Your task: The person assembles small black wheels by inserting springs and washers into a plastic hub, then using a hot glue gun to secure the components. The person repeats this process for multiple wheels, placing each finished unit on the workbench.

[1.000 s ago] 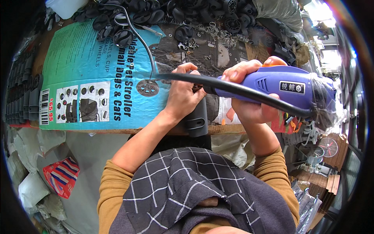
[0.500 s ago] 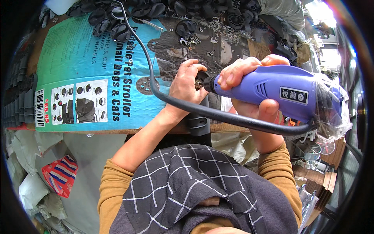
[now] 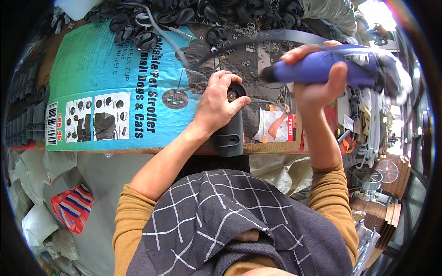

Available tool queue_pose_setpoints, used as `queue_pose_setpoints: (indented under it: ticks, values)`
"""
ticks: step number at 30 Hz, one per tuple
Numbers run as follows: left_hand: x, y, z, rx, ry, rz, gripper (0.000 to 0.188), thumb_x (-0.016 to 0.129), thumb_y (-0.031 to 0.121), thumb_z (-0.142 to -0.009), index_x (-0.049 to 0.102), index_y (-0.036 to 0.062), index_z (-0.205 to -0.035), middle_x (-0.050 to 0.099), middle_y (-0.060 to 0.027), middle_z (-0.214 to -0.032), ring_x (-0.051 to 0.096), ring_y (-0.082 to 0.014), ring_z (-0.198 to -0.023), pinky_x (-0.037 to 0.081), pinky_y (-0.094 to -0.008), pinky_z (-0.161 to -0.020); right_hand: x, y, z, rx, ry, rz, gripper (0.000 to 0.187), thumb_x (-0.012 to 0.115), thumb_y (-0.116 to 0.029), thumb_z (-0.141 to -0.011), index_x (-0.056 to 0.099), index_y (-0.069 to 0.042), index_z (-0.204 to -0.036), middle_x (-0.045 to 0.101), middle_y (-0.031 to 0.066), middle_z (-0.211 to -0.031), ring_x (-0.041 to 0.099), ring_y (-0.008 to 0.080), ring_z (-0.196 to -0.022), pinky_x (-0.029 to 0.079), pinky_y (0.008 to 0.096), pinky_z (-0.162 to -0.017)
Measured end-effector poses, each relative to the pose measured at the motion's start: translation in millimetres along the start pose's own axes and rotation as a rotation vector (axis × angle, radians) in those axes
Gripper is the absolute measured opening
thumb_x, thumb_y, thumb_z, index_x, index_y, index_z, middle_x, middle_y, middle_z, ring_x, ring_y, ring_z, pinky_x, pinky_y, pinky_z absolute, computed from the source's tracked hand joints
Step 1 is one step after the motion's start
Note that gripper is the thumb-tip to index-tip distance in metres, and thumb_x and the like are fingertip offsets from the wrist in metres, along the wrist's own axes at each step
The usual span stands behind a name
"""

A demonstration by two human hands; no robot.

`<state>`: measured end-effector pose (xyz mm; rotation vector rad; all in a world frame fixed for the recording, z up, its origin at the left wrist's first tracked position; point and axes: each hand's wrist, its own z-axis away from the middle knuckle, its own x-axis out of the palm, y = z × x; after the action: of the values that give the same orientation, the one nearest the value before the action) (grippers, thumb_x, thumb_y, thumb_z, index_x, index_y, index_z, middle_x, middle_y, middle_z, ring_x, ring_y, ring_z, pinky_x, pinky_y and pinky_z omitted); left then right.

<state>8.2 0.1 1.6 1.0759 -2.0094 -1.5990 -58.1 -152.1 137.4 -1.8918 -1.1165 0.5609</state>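
Gripping a blue plastic power screwdriver (image 3: 336,69), the right hand (image 3: 317,89) was closed round its body, raised above the bench. A long black plastic bracket (image 3: 231,124) was pinned under the left hand (image 3: 216,103), fingers wrapped over its top end, on a flattened teal printed carton (image 3: 92,69). Black plastic wheel parts (image 3: 152,27) were heaped behind. Judged: the bracket was best held flat and the bit squared to the hole.
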Motion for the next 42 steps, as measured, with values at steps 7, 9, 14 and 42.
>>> queue_pose_setpoints:
  ticks: [7, 9, 14, 42]
  values:
    - [-0.8, -0.1, -0.3, 0.087, 0.005, -0.085, 0.037, 0.075, 0.017, -0.077, 0.061, 0.0028, -0.108, 0.059, -0.0155, -0.113, 0.051, -0.0327, -0.115, 0.04, -0.0386, -0.101, -123.8, 80.3, 26.8, 0.484, 0.214, 1.372, 0.058, 0.084, -0.038, -0.071, 0.051, -0.001, -0.103, 0.065, 0.0184, -0.088, 0.064, 0.0388, -0.084, 0.05, 0.0464, -0.083]
    - [-2.3, 5.3, -4.4, 0.029, -0.034, -0.064, 0.031, 0.072, 0.015, -0.079, 0.061, 0.0025, -0.106, 0.058, -0.0176, -0.113, 0.052, -0.0334, -0.113, 0.042, -0.0394, -0.098, -133.3, 87.9, 40.6, 0.361, 0.146, 1.325, 0.059, 0.084, -0.034, -0.071, 0.054, -0.001, -0.109, 0.065, 0.0192, -0.095, 0.063, 0.039, -0.09, 0.05, 0.0463, -0.082]
    - [29.0, 37.6, -36.9, 0.088, 0.175, -0.062, 0.014, 0.058, 0.002, -0.089, 0.062, 0.002, -0.102, 0.055, -0.0136, -0.114, 0.051, -0.0296, -0.113, 0.039, -0.0386, -0.101, -67.3, 27.9, 87.1, 0.562, 0.044, 0.585, 0.051, 0.075, -0.032, -0.084, 0.055, 0.0, -0.119, 0.063, 0.0124, -0.107, 0.061, 0.023, -0.101, 0.048, 0.0344, -0.087]
    - [-475.2, -25.5, 20.5, -0.732, 0.339, -1.339, 0.065, 0.08, 0.032, -0.062, 0.063, -0.0027, -0.114, 0.065, -0.0251, -0.112, 0.063, -0.0368, -0.108, 0.049, -0.0428, -0.093, -386.4, 60.9, 16.3, 0.53, 0.911, 0.461, 0.036, 0.062, -0.021, -0.093, 0.059, -0.006, -0.126, 0.063, 0.0065, -0.115, 0.059, 0.0174, -0.103, 0.048, 0.0308, -0.089]
